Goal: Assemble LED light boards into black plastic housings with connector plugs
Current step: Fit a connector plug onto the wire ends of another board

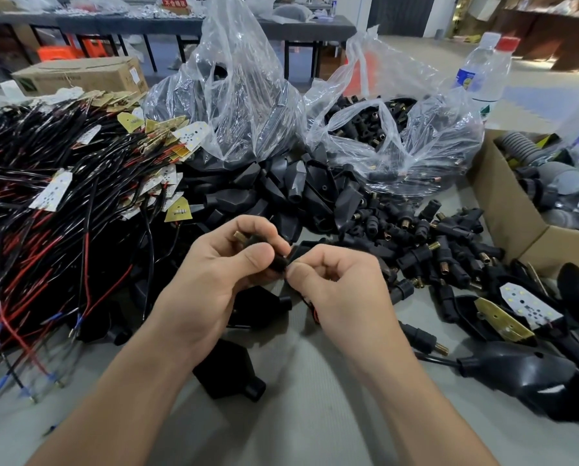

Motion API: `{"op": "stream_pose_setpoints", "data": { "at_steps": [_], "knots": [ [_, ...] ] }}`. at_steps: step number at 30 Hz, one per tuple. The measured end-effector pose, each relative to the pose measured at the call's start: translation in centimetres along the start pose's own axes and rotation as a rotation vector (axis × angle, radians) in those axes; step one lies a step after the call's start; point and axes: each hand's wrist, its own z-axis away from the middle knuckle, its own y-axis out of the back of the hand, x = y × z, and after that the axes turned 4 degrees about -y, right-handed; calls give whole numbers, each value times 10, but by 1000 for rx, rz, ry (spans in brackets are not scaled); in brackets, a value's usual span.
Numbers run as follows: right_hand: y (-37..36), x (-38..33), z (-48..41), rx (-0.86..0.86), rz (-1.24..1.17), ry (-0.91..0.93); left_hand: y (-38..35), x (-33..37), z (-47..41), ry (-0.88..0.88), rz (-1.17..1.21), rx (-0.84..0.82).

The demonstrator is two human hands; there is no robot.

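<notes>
My left hand (214,277) grips a black connector plug (276,262) with a brass tip (238,235) that shows between its fingers. My right hand (341,284) pinches the plug's other end, thumb against forefinger; a red and black wire (313,311) runs down under that hand. A black plastic housing (257,306) lies on the table just below both hands, and another housing (227,371) lies between my forearms. LED boards on red and black wires (51,191) are heaped at the left. Loose housings (281,186) pile up behind my hands.
Loose connector plugs (415,243) cover the table at the right. Two clear plastic bags (234,95) hold more black parts. A cardboard box (503,203) stands at the right, water bottles (483,72) behind it. Assembled lights (523,368) lie at the lower right.
</notes>
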Motion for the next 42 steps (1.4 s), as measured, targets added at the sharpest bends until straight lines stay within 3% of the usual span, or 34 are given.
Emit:
{"op": "stream_pose_setpoints", "data": {
  "at_steps": [3, 8, 13, 16, 22, 31, 36, 42],
  "knots": [
    [5, -4, 1, -111, -31, -20, 0, 0, -1, -5, 63, 22],
    [11, -5, -2, -330, -314, -165, 4, 0, -3, 6, 126, -7],
    [19, -4, -4, -376, -346, -189, 7, -1, -4, 29, 146, -34],
    [18, -6, -2, -317, -262, -149, 6, -4, -4, 50, 116, 23],
    [6, -3, 1, 1, 99, -61, 2, -10, -3, 117, -17, 96],
    [4, -1, 1, 18, 175, -20, -1, -8, 0, 81, -139, 56],
    [-2, -5, 9, 105, 381, 158, -9, -11, 1, 66, -153, 193],
    [-4, -5, 11, 170, 367, 314, -10, -6, -2, 74, -131, 339]
  ]
}}
